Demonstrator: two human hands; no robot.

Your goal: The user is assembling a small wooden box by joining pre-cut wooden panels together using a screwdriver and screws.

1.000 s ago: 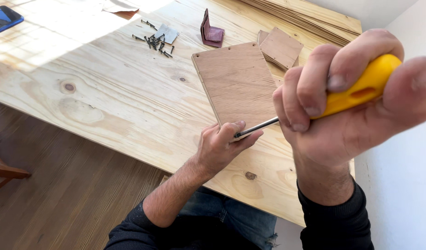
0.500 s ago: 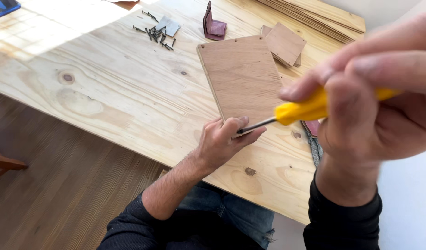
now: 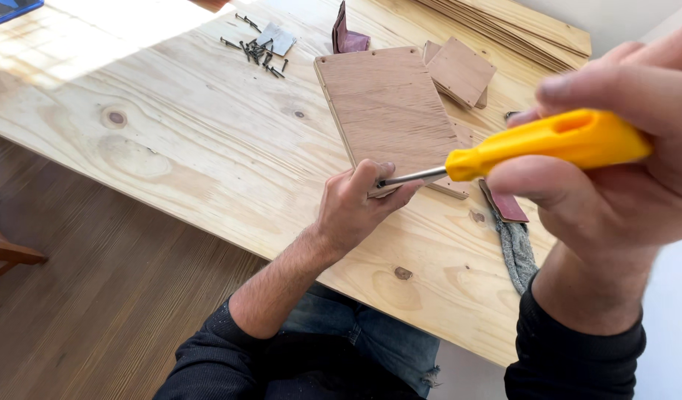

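R hand (image 3: pixel 615 185) wrapped tight on yellow screwdriver (image 3: pixel 548 142) | L hand (image 3: pixel 356 204) fingers pinched at tip, near corner of board (image 3: pixel 389 111) on table (image 3: pixel 170 148) | screw not visible, depth can't be told | spare screws (image 3: pixel 255 48) left unused

Black pushed-up sleeves (image 3: pixel 207 363), ripped blue jeans (image 3: pixel 370 341)

A home woodworking spot: plywood worktable (image 3: pixel 170 148), loose screws (image 3: pixel 253 50), stacked boards (image 3: pixel 504 22), wooden floor (image 3: pixel 74 311).
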